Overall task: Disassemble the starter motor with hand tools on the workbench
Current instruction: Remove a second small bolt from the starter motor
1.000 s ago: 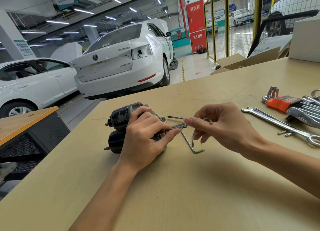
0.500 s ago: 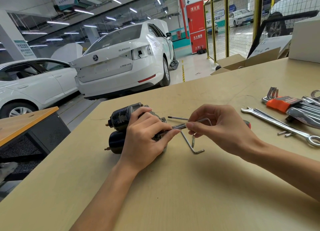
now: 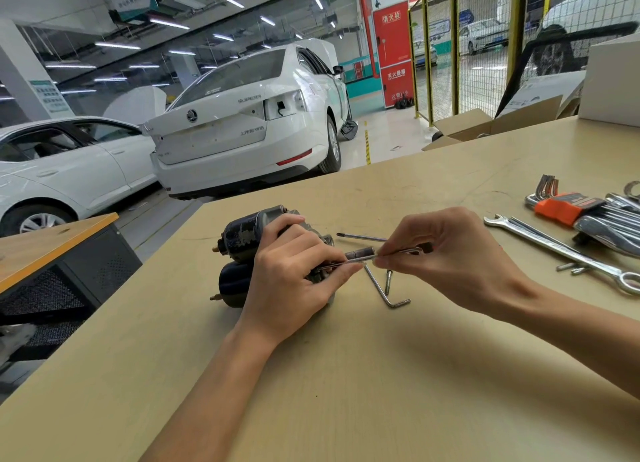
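Note:
The dark starter motor (image 3: 242,239) lies on the tan workbench (image 3: 346,375), its two cylinders pointing left. My left hand (image 3: 294,274) wraps over its right end and holds it down, the index finger lying along a thin metal hex key (image 3: 391,253). My right hand (image 3: 450,257) pinches that key between thumb and fingers just right of the motor. The key's tip goes in under my left fingers, where it is hidden.
A second L-shaped hex key (image 3: 384,291) and a loose bolt (image 3: 388,281) lie just below my hands. A thin screwdriver shaft (image 3: 360,237) lies behind them. To the right are a combination spanner (image 3: 561,253) and an orange hex key set (image 3: 568,208). Cardboard boxes (image 3: 485,125) stand at the far edge.
My right hand has turned slightly while pinching the hex key, and the key's long arm now lies nearly level. My left hand and the motor have stayed in place.

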